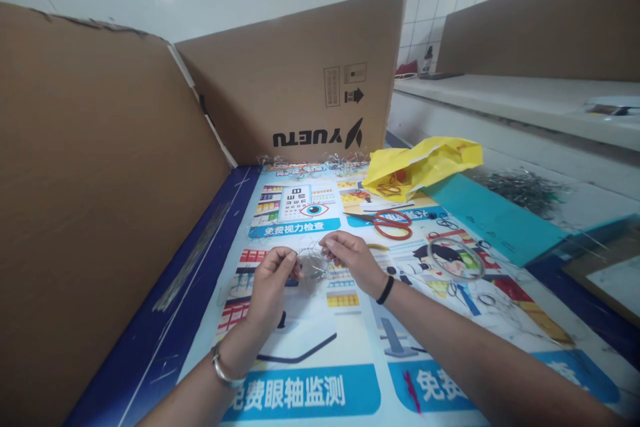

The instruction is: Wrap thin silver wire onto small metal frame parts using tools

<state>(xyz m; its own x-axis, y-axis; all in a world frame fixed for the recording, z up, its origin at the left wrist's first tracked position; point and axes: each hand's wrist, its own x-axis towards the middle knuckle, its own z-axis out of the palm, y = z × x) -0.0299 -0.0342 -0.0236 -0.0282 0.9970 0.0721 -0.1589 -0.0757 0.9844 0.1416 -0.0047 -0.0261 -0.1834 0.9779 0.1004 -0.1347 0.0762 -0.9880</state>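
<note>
Thin silvery wire [315, 260], bent into loose loops, spans the gap between my two hands over the printed poster. My left hand [273, 275] pinches its left side between thumb and fingers. On the other side my right hand [353, 260] pinches the wire near its upper right. The wire's exact shape is too fine to make out. Just beyond my right hand lie red-handled scissors [395, 224], blades pointing left. To the right, a coil of pale wire [457, 259] rests on the poster, with small dark wire rings [445, 220] near it.
Cardboard panels [290, 80] stand at the back and left. A yellow bag [425, 163] lies open at the far right, orange-handled scissors [393, 188] at its mouth. Straight wires [193, 257] lie along the left edge. A heap of wire pieces [523, 192] sits beyond a teal sheet [500, 217].
</note>
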